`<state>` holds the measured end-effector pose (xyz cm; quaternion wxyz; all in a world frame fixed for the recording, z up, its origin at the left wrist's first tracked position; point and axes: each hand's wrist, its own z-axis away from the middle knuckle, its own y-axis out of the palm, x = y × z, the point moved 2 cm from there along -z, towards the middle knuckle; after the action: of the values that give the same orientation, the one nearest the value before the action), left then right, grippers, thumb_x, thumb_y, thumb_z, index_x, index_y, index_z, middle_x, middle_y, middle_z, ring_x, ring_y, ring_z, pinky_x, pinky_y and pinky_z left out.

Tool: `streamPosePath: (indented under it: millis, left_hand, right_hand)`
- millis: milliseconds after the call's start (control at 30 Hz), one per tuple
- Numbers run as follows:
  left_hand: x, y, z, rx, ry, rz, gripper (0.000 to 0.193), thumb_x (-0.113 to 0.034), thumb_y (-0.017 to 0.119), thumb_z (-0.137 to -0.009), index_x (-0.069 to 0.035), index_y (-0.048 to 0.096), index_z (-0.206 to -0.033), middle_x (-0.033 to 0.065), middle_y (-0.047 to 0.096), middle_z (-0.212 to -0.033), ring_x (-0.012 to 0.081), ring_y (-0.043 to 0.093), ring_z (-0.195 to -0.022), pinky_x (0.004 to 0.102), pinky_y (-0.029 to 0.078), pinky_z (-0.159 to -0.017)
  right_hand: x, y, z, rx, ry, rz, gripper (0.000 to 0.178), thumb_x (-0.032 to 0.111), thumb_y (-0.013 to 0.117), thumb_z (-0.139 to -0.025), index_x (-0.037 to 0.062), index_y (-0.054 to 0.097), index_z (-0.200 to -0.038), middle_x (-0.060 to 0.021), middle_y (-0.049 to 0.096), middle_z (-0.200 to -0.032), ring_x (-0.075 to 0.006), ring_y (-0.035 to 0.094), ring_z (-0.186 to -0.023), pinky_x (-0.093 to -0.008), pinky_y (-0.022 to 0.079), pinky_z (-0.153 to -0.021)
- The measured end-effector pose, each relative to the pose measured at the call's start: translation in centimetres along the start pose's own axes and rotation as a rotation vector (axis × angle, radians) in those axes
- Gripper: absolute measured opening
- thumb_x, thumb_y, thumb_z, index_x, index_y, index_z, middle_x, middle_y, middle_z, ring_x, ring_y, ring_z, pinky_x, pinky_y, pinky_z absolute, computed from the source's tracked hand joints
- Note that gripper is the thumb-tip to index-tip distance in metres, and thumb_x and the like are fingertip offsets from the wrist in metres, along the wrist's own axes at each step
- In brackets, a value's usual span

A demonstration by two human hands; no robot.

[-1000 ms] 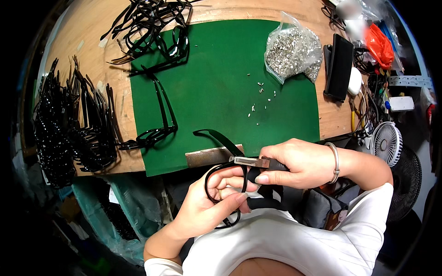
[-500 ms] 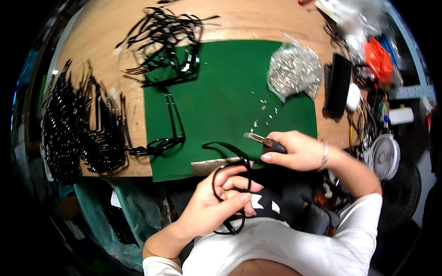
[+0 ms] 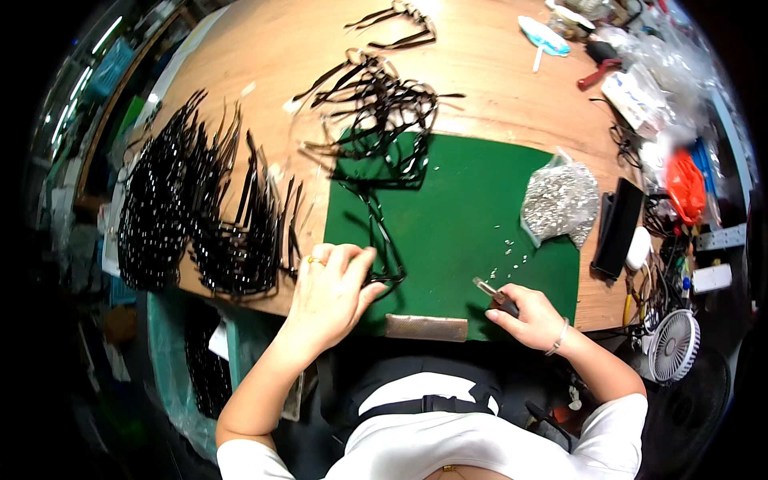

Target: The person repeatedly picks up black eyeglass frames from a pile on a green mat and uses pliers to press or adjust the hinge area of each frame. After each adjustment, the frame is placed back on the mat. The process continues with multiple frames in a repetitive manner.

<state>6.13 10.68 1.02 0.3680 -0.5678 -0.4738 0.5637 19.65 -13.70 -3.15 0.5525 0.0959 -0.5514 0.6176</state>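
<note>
My left hand (image 3: 330, 292) is at the left part of a green mat (image 3: 448, 216), its fingers bent together over a black eyeglass frame (image 3: 392, 276). The frame's lens part is mostly hidden by the hand, and its thin temples reach away from me. My right hand (image 3: 532, 318) is closed around a small dark-handled tool with a metal tip, which looks like pliers (image 3: 496, 295), above the mat's near right. Small silvery bits (image 3: 512, 254) lie scattered beyond the tip. Behind them sits a clear bag (image 3: 560, 204) full of such bits.
Black eyeglass frames lie in a dense row (image 3: 192, 216) on the left and a tangled pile (image 3: 384, 112) at the mat's far edge. A metal bar (image 3: 426, 328) lies at the near edge. To the right are a black case (image 3: 618, 228), cables and a white fan (image 3: 674, 346).
My left hand has moved left and away from me, from near my lap to the mat's left, with the eyeglass frame. My right hand still grips the tool. The view has shifted.
</note>
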Motion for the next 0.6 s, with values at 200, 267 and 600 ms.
streamPosePath:
  millis: [200,267,600]
  left_hand:
    - [2.9,3.0,-1.1,0.103,0.027,0.043,0.056,-0.027,0.068,-0.068,0.0,0.045,-0.111,0.0158,0.049,-0.096,0.0319,0.048,-0.089,0.0363,0.041,-0.077]
    - [3.0,0.7,-1.6,0.02,0.064,0.216,0.055,-0.026,0.07,-0.069,0.001,0.046,-0.11,0.017,0.051,-0.098,0.0317,0.048,-0.095,0.0358,0.04,-0.084]
    - [6.6,0.3,-15.3,-0.631,0.016,0.052,0.008,-0.009,0.058,-0.072,-0.007,0.06,-0.079,0.0088,0.054,-0.082,0.0272,0.049,-0.083,0.0364,0.041,-0.072]
  right_hand:
    - [-0.4,0.0,-0.2,-0.032,-0.02,-0.066,0.029,0.029,0.059,-0.077,0.0014,0.056,-0.086,-0.0168,0.057,-0.077,-0.0298,0.058,-0.072,-0.0363,0.046,-0.063]
    - [0.0,0.4,-0.7,-0.003,-0.097,-0.044,0.03,0.031,0.06,-0.077,0.0031,0.057,-0.087,-0.0161,0.058,-0.076,-0.0299,0.059,-0.072,-0.0351,0.047,-0.064]
    - [-0.8,0.8,1.9,-0.027,-0.082,0.133,0.033,0.032,0.057,-0.078,0.0022,0.056,-0.092,-0.016,0.056,-0.086,-0.033,0.057,-0.077,-0.0376,0.046,-0.067]
